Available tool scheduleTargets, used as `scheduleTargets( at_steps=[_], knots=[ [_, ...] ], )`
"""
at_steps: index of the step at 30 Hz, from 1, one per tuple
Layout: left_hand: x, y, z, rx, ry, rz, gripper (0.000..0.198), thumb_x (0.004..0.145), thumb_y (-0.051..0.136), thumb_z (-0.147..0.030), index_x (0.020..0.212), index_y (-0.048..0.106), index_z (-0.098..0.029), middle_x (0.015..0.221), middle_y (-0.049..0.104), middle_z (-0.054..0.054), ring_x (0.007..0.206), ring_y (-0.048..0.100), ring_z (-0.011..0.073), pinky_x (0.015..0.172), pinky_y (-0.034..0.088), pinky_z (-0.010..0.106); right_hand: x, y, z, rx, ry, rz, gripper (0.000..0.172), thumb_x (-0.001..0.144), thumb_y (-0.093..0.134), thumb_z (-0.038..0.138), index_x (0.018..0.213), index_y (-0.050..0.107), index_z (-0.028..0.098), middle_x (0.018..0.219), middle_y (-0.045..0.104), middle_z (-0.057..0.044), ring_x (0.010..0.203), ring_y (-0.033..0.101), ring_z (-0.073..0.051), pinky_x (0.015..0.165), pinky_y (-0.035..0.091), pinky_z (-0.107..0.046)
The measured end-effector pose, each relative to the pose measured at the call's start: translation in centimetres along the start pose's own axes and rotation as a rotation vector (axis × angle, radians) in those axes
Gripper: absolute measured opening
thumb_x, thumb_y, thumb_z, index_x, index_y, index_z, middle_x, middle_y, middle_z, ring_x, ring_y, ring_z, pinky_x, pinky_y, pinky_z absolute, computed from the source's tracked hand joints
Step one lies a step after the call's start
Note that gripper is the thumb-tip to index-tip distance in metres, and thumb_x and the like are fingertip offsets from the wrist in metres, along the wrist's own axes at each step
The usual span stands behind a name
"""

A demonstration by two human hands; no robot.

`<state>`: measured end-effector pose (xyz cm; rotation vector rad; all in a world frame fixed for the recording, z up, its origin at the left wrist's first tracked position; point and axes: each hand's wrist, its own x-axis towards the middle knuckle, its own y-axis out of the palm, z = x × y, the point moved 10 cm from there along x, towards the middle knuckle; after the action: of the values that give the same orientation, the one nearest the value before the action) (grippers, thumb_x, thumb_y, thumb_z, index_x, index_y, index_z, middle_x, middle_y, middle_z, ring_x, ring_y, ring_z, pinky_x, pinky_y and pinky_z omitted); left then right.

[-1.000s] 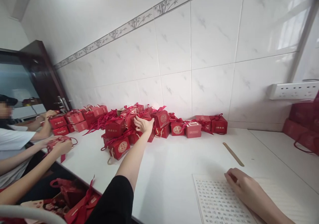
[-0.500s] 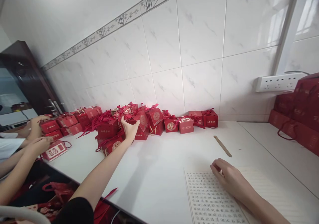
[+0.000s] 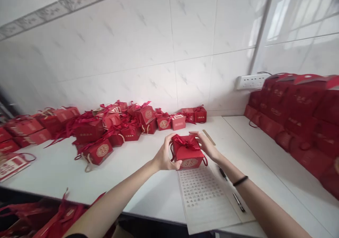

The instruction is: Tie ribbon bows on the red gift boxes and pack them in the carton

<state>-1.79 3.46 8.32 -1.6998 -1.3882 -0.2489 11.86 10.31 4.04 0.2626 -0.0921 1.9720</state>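
A red gift box [image 3: 188, 154] with a ribbon bow on top, cord handles and a gold round print on its front is between my hands, over the top of a handwritten sheet [image 3: 200, 192]. My left hand [image 3: 167, 156] grips its left side, thumb at the front lower edge. At the back right corner of the box, my right hand [image 3: 207, 145] has its fingers curled against it. Part of those fingers is hidden behind the bow. Two pens, a black pen [image 3: 222, 173] and a silver pen [image 3: 238, 202], lie beside the sheet near my right forearm.
A pile of red gift boxes [image 3: 88, 129] spreads along the wall to the left. Stacked red bags [image 3: 296, 114] line the right side. A thin ruler-like strip [image 3: 209, 137] lies behind my right hand. A socket strip [image 3: 253, 81] is on the wall.
My left hand has drawn a gift box from the pile over to the paper. My right hand has risen off the paper to the box. The view has swung right.
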Motion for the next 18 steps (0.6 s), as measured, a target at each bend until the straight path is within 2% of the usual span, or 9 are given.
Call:
scheduleTargets(
  at_steps=[2, 5, 7, 9, 13, 15, 18],
  knots=[
    [0.8, 2.4, 1.4, -0.055, 0.01, 0.007, 0.093, 0.064, 0.065, -0.042, 0.14, 0.018, -0.016, 0.14, 0.037, 0.021, 0.13, 0.041, 0.033, 0.108, 0.034, 0.048, -0.1, -0.5, -1.4, 0.045, 0.02, -0.019, 0.063, 0.079, 0.043, 0.074, 0.113, 0.058, 0.023, 0.11, 0.064, -0.008, 0.106, 0.059, -0.027, 0.086, 0.049, -0.042],
    [1.6, 3.2, 4.3, -0.176, -0.082, -0.147, 0.095, 0.071, 0.057, -0.058, 0.143, 0.009, -0.019, 0.149, 0.023, 0.02, 0.141, 0.021, 0.0332, 0.112, 0.028, 0.048, -0.8, -1.4, -2.9, 0.101, 0.036, -0.063, 0.062, 0.077, 0.051, 0.071, 0.119, 0.055, 0.026, 0.12, 0.06, -0.008, 0.112, 0.056, -0.028, 0.087, 0.05, -0.043],
    [1.6, 2.8, 6.1, -0.196, -0.174, -0.254, 0.095, 0.071, 0.055, -0.065, 0.142, 0.011, -0.021, 0.149, 0.022, 0.019, 0.142, 0.018, 0.0327, 0.112, 0.028, 0.048, -1.1, -1.9, -2.8, 0.101, 0.015, -0.105, 0.06, 0.076, 0.055, 0.067, 0.121, 0.053, 0.027, 0.125, 0.058, -0.008, 0.116, 0.053, -0.029, 0.089, 0.049, -0.043],
    [1.3, 1.9, 7.3, -0.145, -0.25, -0.349, 0.088, 0.072, 0.054, -0.066, 0.139, 0.02, -0.021, 0.145, 0.029, 0.018, 0.14, 0.026, 0.0313, 0.112, 0.028, 0.048, -1.2, -2.0, -1.7, 0.057, -0.049, -0.128, 0.06, 0.078, 0.055, 0.065, 0.124, 0.051, 0.026, 0.128, 0.055, -0.008, 0.12, 0.051, -0.029, 0.095, 0.046, -0.043],
    [-0.2, -1.1, 8.4, -0.019, -0.423, -0.538, 0.056, 0.083, 0.045, -0.058, 0.121, 0.045, -0.018, 0.13, 0.046, 0.015, 0.128, 0.043, 0.0259, 0.111, 0.031, 0.045, -1.4, -0.3, 0.1, -0.168, -0.175, -0.055, 0.061, 0.084, 0.05, 0.062, 0.133, 0.045, 0.025, 0.136, 0.046, -0.011, 0.128, 0.043, -0.027, 0.107, 0.035, -0.045],
    [-0.4, -1.3, 8.8, -0.06, -0.486, -0.504, 0.049, 0.087, 0.04, -0.054, 0.117, 0.051, -0.017, 0.129, 0.051, 0.013, 0.127, 0.046, 0.0246, 0.111, 0.031, 0.044, -1.9, 1.0, -0.2, -0.285, -0.176, 0.019, 0.065, 0.085, 0.051, 0.058, 0.139, 0.038, 0.024, 0.137, 0.042, -0.013, 0.13, 0.04, -0.027, 0.108, 0.034, -0.046],
    [0.2, -0.6, 9.0, -0.257, -0.454, -0.371, 0.051, 0.089, 0.035, -0.053, 0.124, 0.051, -0.018, 0.135, 0.052, 0.01, 0.129, 0.045, 0.0232, 0.112, 0.031, 0.042, -2.8, 2.5, -0.8, -0.412, -0.165, 0.109, 0.067, 0.085, 0.054, 0.054, 0.141, 0.034, 0.022, 0.133, 0.042, -0.015, 0.128, 0.042, -0.028, 0.107, 0.035, -0.049]
  ],
)
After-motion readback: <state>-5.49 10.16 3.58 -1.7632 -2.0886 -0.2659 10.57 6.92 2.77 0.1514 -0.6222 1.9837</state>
